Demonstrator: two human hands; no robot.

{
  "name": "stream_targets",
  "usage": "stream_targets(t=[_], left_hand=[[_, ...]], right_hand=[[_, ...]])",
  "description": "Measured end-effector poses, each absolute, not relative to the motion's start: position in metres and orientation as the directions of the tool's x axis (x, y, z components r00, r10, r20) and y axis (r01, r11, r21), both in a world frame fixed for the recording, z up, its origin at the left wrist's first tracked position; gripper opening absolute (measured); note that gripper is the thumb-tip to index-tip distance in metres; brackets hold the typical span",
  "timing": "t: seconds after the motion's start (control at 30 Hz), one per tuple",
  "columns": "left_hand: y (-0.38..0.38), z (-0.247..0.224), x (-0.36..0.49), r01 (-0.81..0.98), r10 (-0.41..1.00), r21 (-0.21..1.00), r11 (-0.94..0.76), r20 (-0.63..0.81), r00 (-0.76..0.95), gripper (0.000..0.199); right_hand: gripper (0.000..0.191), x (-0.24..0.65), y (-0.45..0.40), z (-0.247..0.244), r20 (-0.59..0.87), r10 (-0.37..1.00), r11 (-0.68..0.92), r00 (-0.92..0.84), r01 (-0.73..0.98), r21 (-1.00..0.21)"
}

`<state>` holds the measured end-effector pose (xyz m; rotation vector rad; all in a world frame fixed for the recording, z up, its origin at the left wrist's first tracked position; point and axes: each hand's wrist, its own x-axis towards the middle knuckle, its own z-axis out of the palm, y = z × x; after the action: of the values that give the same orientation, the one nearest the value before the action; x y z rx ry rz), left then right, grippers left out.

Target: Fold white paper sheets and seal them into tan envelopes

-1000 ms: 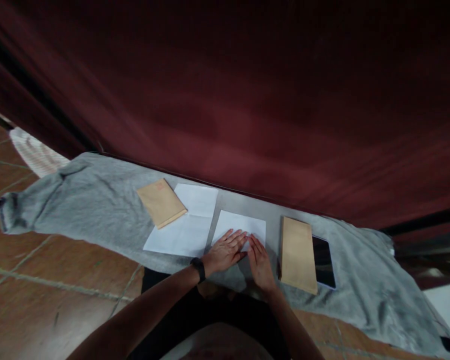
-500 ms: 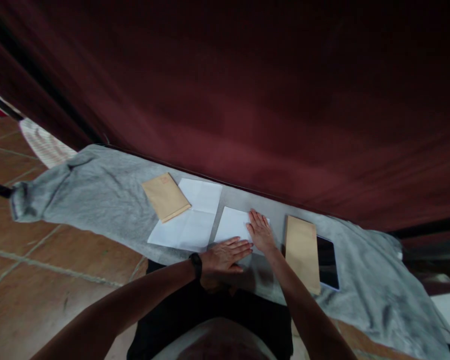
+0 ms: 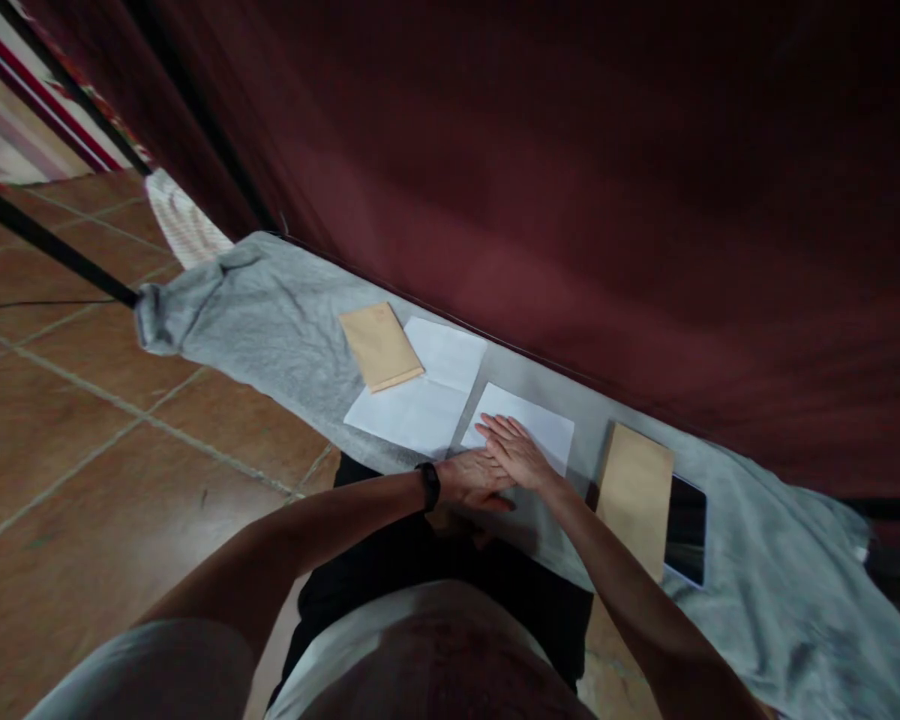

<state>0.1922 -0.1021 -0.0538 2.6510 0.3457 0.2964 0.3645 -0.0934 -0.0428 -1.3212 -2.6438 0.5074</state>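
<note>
**Free at both ends**

Walled behind by a dark red curtain [image 3: 555, 250]. Open along grey cloth [image 3: 262, 310] left of the left kraft envelope [image 3: 381, 345] and right of the dark-screened device [image 3: 688, 530]. Narrow between white paper [image 3: 547, 420] and right kraft envelope [image 3: 639, 490]. Barred over the paper by right hand [image 3: 521, 455] atop left hand [image 3: 472, 478].
</note>
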Motion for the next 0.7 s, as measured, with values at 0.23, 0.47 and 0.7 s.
stream_targets(t=[0.23,0.47,0.7], left_hand=[[-0.103,-0.047,0.192,0.152,0.266,0.473,-0.868,0.184,0.946,0.067],[-0.105,-0.044,0.191,0.176,0.265,0.442,-0.88,0.149,0.953,0.066],[-0.104,-0.041,0.187,0.37,0.435,0.38,-0.848,0.101,0.895,0.054]], right_hand=[[0.054,0.362,-0.051,-0.046,0.002,0.894,0.431,-0.447,0.86,-0.274],[0.06,0.369,-0.073,-0.049,0.067,0.942,0.33,-0.328,0.877,-0.351],[0.052,0.399,-0.174,-0.062,0.159,0.964,0.247,-0.215,0.942,-0.228]])
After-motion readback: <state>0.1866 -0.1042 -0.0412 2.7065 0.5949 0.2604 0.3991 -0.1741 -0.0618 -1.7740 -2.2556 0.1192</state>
